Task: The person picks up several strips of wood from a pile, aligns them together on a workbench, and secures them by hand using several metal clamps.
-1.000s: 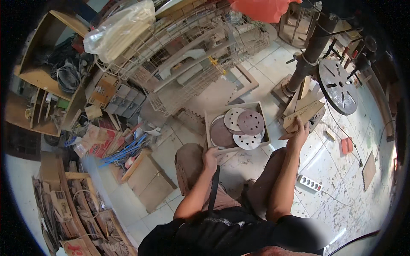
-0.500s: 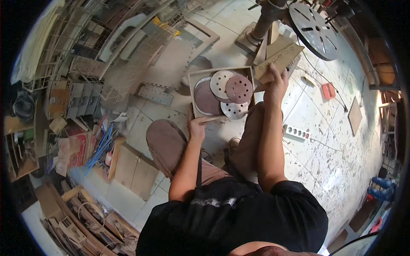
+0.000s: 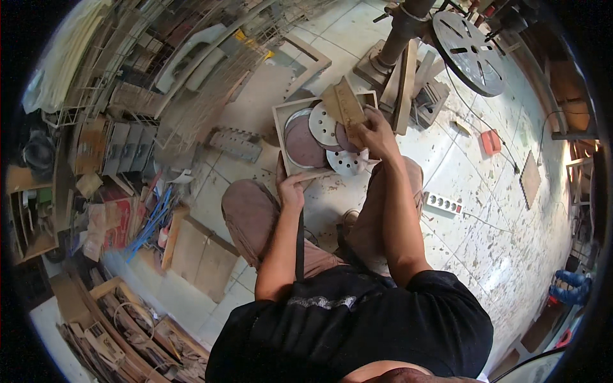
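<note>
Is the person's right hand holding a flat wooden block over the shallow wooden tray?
Yes, the right hand grips a flat wooden block above the shallow wooden tray of round sanding discs.

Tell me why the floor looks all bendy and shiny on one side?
Head view: the fisheye lens bends the tiled floor toward the black round rim; bright light glares off the tiles at the right edge; the middle stays sharp, where the right hand holds a wooden block.

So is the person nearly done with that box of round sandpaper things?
Hard to call it nearly done. Already there: several round sanding discs lie in the shallow wooden tray. In hand: the left hand grips the tray's near edge, and the right hand holds a flat wooden piece over the discs. Left: that piece isn't set down yet.
</note>
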Available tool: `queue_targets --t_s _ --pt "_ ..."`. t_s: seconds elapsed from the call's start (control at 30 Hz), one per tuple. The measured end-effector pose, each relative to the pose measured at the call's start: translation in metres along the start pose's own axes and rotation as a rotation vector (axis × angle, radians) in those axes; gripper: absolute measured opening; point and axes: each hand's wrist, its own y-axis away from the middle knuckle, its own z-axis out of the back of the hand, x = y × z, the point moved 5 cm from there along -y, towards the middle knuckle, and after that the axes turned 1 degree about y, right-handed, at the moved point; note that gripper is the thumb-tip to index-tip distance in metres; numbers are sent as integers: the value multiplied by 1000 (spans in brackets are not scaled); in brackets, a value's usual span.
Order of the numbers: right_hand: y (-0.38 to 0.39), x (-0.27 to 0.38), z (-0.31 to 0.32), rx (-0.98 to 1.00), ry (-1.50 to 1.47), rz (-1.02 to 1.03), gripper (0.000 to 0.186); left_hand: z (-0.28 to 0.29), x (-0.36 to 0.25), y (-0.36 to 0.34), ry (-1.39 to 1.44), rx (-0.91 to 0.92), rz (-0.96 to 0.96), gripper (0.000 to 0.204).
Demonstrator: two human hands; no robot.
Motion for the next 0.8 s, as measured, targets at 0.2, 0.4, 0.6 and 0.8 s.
queue_targets --t_s 0.2,0.4,0.6,0.8 --pt "-2 -2 -6 1 209 165 39 -13 -2 9 24 -18 61 85" --pt "4 27 1 -38 -7 214 33 38 22 -6 152 -101 20 57" --pt "27 76 -11 130 44 476 27 30 17 2 224 -219 202 45" --pt "16 65 -10 -203 89 449 23 28 16 1 284 -206 188 42"
